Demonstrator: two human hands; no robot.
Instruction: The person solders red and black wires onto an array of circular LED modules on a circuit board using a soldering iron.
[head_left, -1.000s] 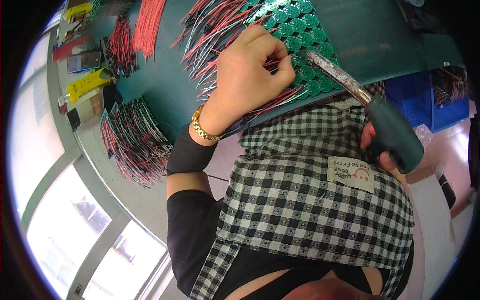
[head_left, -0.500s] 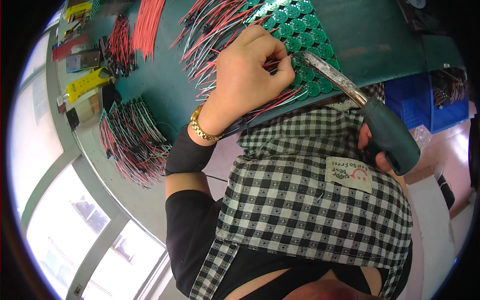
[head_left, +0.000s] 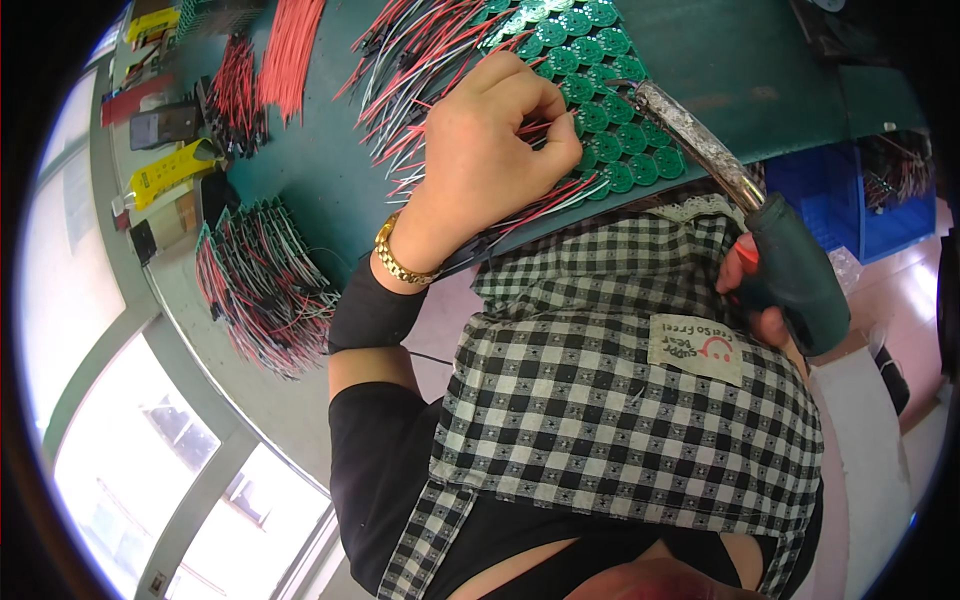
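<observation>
In the head view, I see my left hand curled near the top centre, fingertips pinching red and grey wires down on a panel of round green circuit boards. My right hand, at the right edge, is wrapped around the dark green handle of one soldering iron, its foil-wrapped shaft angled up-left onto the panel. My checked apron hides most of that hand. On the green worktop, three more wire bundles lie left: one at mid-left, two at the upper left. A yellow tube sits nearby.
</observation>
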